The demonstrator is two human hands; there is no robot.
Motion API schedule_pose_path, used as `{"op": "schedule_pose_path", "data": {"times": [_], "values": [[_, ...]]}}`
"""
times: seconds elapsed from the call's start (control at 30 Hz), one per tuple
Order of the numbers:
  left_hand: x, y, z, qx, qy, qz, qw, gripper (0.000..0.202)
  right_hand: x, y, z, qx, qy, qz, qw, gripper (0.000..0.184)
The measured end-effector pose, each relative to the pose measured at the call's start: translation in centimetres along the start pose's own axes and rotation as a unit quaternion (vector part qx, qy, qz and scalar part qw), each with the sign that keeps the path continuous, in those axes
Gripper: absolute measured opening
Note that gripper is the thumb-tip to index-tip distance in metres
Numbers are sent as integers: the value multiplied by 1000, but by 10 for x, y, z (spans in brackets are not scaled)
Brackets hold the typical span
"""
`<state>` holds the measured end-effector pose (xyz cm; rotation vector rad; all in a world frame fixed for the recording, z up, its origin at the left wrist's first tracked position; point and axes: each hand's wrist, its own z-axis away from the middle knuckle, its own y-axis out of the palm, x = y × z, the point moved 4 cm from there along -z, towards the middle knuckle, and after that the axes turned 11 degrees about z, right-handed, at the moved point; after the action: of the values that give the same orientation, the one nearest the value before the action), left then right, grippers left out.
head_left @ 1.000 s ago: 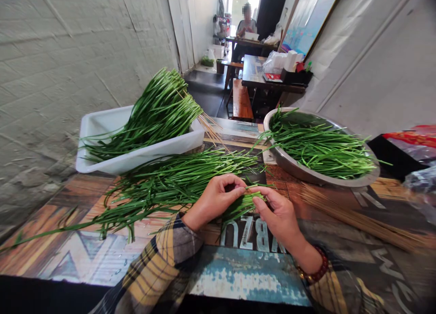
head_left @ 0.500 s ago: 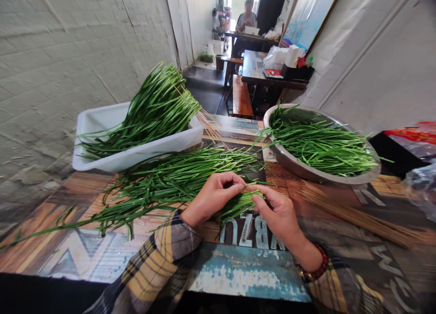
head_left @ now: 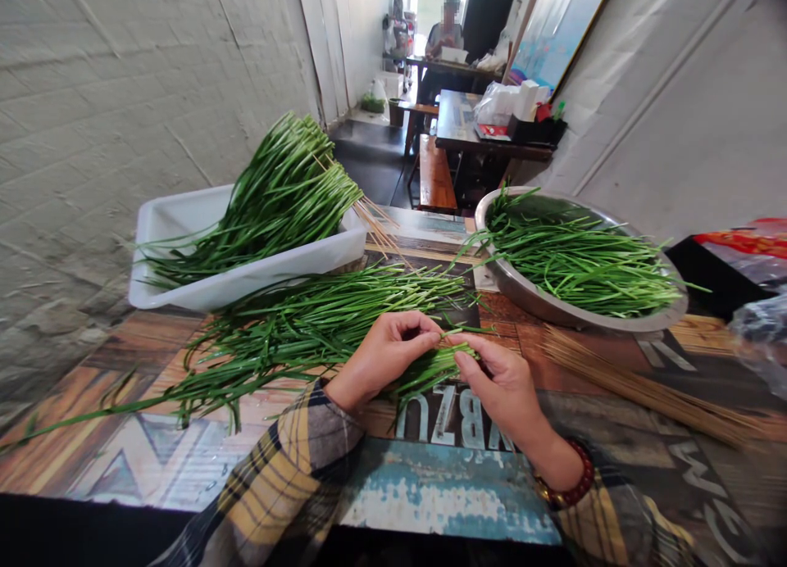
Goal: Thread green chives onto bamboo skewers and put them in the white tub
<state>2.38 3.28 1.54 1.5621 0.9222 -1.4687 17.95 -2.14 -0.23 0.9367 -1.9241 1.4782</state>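
Left of the steel basin [head_left: 522, 295], loose chives [head_left: 295, 313] cover the worktop [head_left: 443, 493]; nearer it, your left hand [head_left: 384, 352] has its grip pressed together, contents hidden; then your right hand [head_left: 507, 387] pinches chive ends [head_left: 466, 351]. Neither has just shifted, suggesting steadiness.

Ahead of me, an orange-brown bench [head_left: 437, 174] stood beside a table [head_left: 453, 112] bearing a clear plastic bag [head_left: 495, 104] and a black box [head_left: 534, 132]. Beyond it, I saw another person [head_left: 443, 37] at a farther table [head_left: 476, 70]. A pale wall [head_left: 123, 83] ran along my left; a framed panel [head_left: 557, 34] hung at my right.
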Motion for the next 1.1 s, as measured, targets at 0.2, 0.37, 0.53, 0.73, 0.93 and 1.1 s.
{"op": "schedule_pose_path", "data": {"times": [0.2, 0.37, 0.53, 0.73, 0.93, 1.1], "values": [[-4, 1, 0, 2, 22, -25, 999, 15, 1, 1, 0, 1, 5, 5, 1000, 23], [-4, 1, 0, 8, 44, -48, 998, 14, 1, 1, 0, 7, 12, 3, 1000, 21], [-2, 0, -1, 16, 57, -61, 996, 13, -5, 6, 1, 14, 25, -38, 999, 21], [2, -2, -1, 30, 40, -53, 997, 12, -11, 10, 5, 10, 24, -76, 997, 37], [3, -1, -1, 38, 37, -59, 997, 14, -14, 12, 6, 13, 22, -71, 997, 30], [2, -1, -1, 31, 45, -68, 996, 15, -13, 12, 7, 5, 26, -64, 998, 29]]}}
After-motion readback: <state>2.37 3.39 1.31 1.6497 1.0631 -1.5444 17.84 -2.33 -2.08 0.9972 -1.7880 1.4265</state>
